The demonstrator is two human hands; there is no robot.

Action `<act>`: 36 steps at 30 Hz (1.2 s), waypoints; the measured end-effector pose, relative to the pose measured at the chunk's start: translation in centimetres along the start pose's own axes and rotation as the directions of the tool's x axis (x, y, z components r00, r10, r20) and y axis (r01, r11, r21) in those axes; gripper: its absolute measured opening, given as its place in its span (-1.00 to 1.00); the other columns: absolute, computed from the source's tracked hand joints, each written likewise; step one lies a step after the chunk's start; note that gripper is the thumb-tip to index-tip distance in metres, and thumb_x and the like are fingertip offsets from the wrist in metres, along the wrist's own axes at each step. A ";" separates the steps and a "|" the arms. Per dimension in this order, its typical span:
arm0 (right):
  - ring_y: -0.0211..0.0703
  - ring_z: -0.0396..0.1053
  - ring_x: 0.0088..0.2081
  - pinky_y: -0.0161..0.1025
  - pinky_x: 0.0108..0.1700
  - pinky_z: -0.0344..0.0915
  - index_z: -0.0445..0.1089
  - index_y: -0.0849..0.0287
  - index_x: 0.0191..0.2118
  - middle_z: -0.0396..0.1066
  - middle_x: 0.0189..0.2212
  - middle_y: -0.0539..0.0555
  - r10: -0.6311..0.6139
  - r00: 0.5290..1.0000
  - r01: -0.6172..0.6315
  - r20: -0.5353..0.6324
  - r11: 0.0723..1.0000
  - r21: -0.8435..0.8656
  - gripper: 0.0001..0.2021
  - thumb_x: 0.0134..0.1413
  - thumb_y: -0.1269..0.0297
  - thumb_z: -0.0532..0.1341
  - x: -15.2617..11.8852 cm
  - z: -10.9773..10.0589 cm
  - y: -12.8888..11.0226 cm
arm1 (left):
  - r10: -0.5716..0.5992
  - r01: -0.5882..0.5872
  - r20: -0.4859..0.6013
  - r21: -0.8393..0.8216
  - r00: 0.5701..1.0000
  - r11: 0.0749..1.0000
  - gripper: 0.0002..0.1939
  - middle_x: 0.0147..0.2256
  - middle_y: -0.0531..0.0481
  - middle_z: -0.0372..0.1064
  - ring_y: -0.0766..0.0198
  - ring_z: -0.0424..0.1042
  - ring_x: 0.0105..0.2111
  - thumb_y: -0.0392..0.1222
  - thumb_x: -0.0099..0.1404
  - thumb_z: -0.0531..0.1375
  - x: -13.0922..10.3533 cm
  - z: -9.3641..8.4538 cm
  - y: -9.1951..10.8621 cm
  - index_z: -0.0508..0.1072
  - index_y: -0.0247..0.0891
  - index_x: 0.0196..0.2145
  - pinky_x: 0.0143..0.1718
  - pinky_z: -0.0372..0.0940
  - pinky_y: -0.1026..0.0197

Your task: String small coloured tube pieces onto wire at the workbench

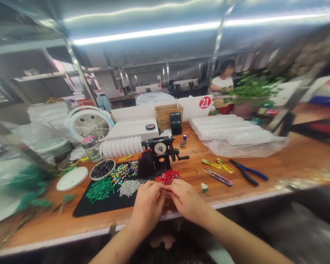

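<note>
My left hand (148, 201) and my right hand (185, 200) meet at the table's front edge, fingertips pinched together. Whatever lies between the fingers is too small or hidden to make out. Just beyond the fingertips is a pile of small red pieces with pale ends (169, 176). Left of my left hand, a black mat (84, 209) carries silver-grey pieces (129, 187), green sticks (99, 190) and multicoloured beads (121, 173). Behind the red pile stands a black hand-crank winding machine (161, 148) with a dial and a row of white discs (122, 146).
A dish of black pieces (102, 169) and a white lid (72, 178) are on the left, near a fan (90, 124). On the right lie pliers (249, 172), snips (218, 177), yellow-handled tools (218, 165) and bagged white rolls (236, 134). Another person (222, 82) sits far behind.
</note>
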State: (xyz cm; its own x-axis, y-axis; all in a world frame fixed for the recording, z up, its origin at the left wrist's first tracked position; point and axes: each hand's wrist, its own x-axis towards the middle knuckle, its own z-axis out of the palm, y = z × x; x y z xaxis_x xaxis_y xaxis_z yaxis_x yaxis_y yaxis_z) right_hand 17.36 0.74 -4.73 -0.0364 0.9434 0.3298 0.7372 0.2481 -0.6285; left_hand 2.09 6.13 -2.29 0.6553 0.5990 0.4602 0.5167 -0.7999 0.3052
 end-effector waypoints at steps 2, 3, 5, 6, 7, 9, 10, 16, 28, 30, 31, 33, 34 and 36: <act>-0.23 0.28 -0.20 -0.23 -0.11 0.24 0.40 0.14 -0.24 0.37 -0.31 0.06 0.034 0.999 -0.034 0.006 0.999 -0.003 -0.73 0.19 0.38 -0.05 0.0 0.0 -0.1 | 0.018 -0.019 0.008 0.007 1.000 1.000 -0.87 -0.39 0.03 0.36 0.23 0.30 -0.30 -0.45 0.17 0.15 0.0 0.0 0.0 0.35 -0.26 -0.37 -0.24 0.14 0.16; -0.22 0.28 -0.20 -0.22 -0.11 0.24 0.40 0.16 -0.26 0.37 -0.31 0.06 0.052 0.999 -0.052 0.012 0.999 -0.014 -0.74 0.19 0.38 -0.05 0.0 0.0 -0.2 | 0.026 -0.026 0.013 0.005 1.000 1.000 -0.88 -0.38 0.03 0.36 0.23 0.30 -0.30 -0.44 0.18 0.14 0.0 0.0 0.0 0.35 -0.26 -0.38 -0.23 0.13 0.16; -0.20 0.27 -0.19 -0.21 -0.11 0.22 0.37 0.20 -0.31 0.36 -0.30 0.08 0.085 0.996 -0.084 0.025 0.996 -0.039 -0.75 0.18 0.40 -0.05 -0.1 0.0 -0.4 | 0.036 -0.036 0.031 -0.003 0.999 0.999 -0.89 -0.39 0.02 0.36 0.23 0.29 -0.30 -0.44 0.20 0.13 -0.2 0.0 0.1 0.34 -0.28 -0.40 -0.24 0.13 0.17; -0.20 0.27 -0.19 -0.21 -0.11 0.22 0.36 0.22 -0.33 0.36 -0.29 0.08 0.098 0.995 -0.096 0.033 0.994 -0.042 -0.77 0.17 0.41 -0.05 -0.2 0.0 -0.5 | 0.038 -0.038 0.045 -0.010 0.998 0.999 -0.89 -0.39 0.01 0.35 0.23 0.28 -0.31 -0.44 0.20 0.13 -0.4 0.1 0.1 0.33 -0.28 -0.41 -0.25 0.13 0.17; -0.21 0.26 -0.20 -0.22 -0.12 0.21 0.34 0.24 -0.35 0.35 -0.30 0.09 0.106 0.993 -0.105 0.044 0.994 -0.034 -0.78 0.16 0.43 -0.05 -0.3 -0.1 -0.6 | 0.034 -0.033 0.059 -0.020 0.998 0.999 -0.89 -0.40 0.00 0.35 0.23 0.28 -0.31 -0.44 0.20 0.12 -0.5 0.1 0.1 0.34 -0.29 -0.40 -0.26 0.13 0.17; -0.23 0.25 -0.21 -0.23 -0.12 0.21 0.32 0.24 -0.35 0.34 -0.30 0.08 0.104 0.992 -0.105 0.070 0.994 0.016 -0.79 0.15 0.45 -0.05 -0.4 -0.2 -0.7 | -0.009 0.013 0.081 -0.054 0.997 0.998 -0.90 -0.38 -0.02 0.36 0.22 0.28 -0.32 -0.43 0.22 0.10 -0.9 0.3 0.1 0.36 -0.29 -0.35 -0.26 0.15 0.17; -0.24 0.25 -0.20 -0.24 -0.11 0.21 0.31 0.23 -0.34 0.34 -0.29 0.07 0.095 0.992 -0.099 0.082 0.994 0.048 -0.80 0.14 0.46 -0.05 -0.5 -0.3 -0.7 | -0.042 0.048 0.087 -0.075 0.995 0.996 -0.89 -0.35 -0.04 0.38 0.21 0.29 -0.31 -0.41 0.24 0.09 -1.0 0.5 0.1 0.37 -0.30 -0.30 -0.25 0.16 0.16; -0.24 0.25 -0.21 -0.25 -0.10 0.20 0.33 0.23 -0.36 0.34 -0.31 0.08 0.115 0.985 -0.129 0.128 0.986 0.107 -0.78 0.14 0.43 -0.05 -0.7 -0.9 -0.6 | -0.100 0.124 0.254 -0.080 0.962 0.989 -0.74 -0.29 -0.13 0.44 0.10 0.35 -0.26 -0.39 0.31 -0.03 -0.8 0.8 0.3 0.46 -0.31 -0.26 -0.20 0.17 0.05; -0.31 0.23 -0.30 -0.34 -0.23 0.12 0.30 0.22 -0.43 0.33 -0.37 0.02 0.152 0.963 -0.174 0.221 0.981 0.084 -0.82 0.11 0.43 0.00 -0.7 -2.1 -0.8 | -0.117 0.236 0.422 -0.241 0.899 0.941 -0.78 -0.40 -0.02 0.44 0.27 0.38 -0.38 -0.34 0.23 0.03 -0.3 -1.2 0.8 0.48 -0.29 -0.37 -0.33 0.22 0.29; -0.34 0.22 -0.32 -0.36 -0.25 0.12 0.31 0.22 -0.44 0.33 -0.38 0.01 0.111 0.968 -0.134 0.223 0.987 0.086 -0.82 0.11 0.45 0.01 -0.6 -2.4 -0.7 | -0.122 0.257 0.440 -0.261 0.890 0.930 -0.79 -0.43 -0.01 0.44 0.28 0.37 -0.41 -0.31 0.23 0.04 0.0 -1.5 0.8 0.48 -0.29 -0.40 -0.36 0.20 0.30; -0.35 0.22 -0.33 -0.37 -0.26 0.12 0.31 0.22 -0.44 0.33 -0.38 0.01 0.091 0.970 -0.113 0.224 0.990 0.085 -0.82 0.10 0.45 0.01 -0.6 -2.5 -0.6 | -0.123 0.263 0.443 -0.270 0.888 0.926 -0.78 -0.43 -0.01 0.43 0.28 0.36 -0.42 -0.29 0.24 0.04 0.1 -1.5 0.9 0.47 -0.29 -0.41 -0.37 0.19 0.30; -0.36 0.22 -0.34 -0.39 -0.28 0.11 0.32 0.23 -0.45 0.33 -0.39 0.00 0.055 0.972 -0.072 0.227 0.995 0.070 -0.82 0.10 0.45 0.02 -0.6 -2.7 -0.5 | -0.127 0.272 0.440 -0.284 0.889 0.919 -0.77 -0.44 -0.01 0.42 0.28 0.35 -0.42 -0.26 0.26 0.03 0.2 -1.7 1.1 0.46 -0.29 -0.43 -0.37 0.18 0.29; -0.37 0.22 -0.35 -0.40 -0.28 0.11 0.32 0.23 -0.45 0.33 -0.39 0.00 0.036 0.972 -0.050 0.232 0.997 0.057 -0.82 0.10 0.45 0.03 -0.7 -2.8 -0.4 | -0.134 0.283 0.440 -0.293 0.888 0.913 -0.76 -0.45 -0.01 0.42 0.28 0.34 -0.42 -0.26 0.26 0.02 0.1 -1.7 1.4 0.46 -0.29 -0.43 -0.37 0.18 0.28; -0.38 0.22 -0.34 -0.41 -0.29 0.10 0.33 0.23 -0.45 0.33 -0.40 0.00 -0.001 0.966 -0.007 0.260 1.000 0.029 -0.82 0.10 0.45 0.03 -1.0 -3.1 -0.3 | -0.170 0.340 0.453 -0.327 0.875 0.882 -0.78 -0.46 0.00 0.41 0.27 0.34 -0.42 -0.28 0.23 0.03 -0.2 -1.7 2.0 0.45 -0.29 -0.46 -0.38 0.18 0.28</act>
State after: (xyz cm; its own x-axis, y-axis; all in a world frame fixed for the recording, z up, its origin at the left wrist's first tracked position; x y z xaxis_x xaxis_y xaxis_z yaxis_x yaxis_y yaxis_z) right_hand 19.21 -0.94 -2.67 -0.2109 0.9680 0.1361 0.7173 0.2479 -0.6512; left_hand 2.03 4.31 -0.36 0.7351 0.6774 -0.0263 0.4984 -0.5137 0.6984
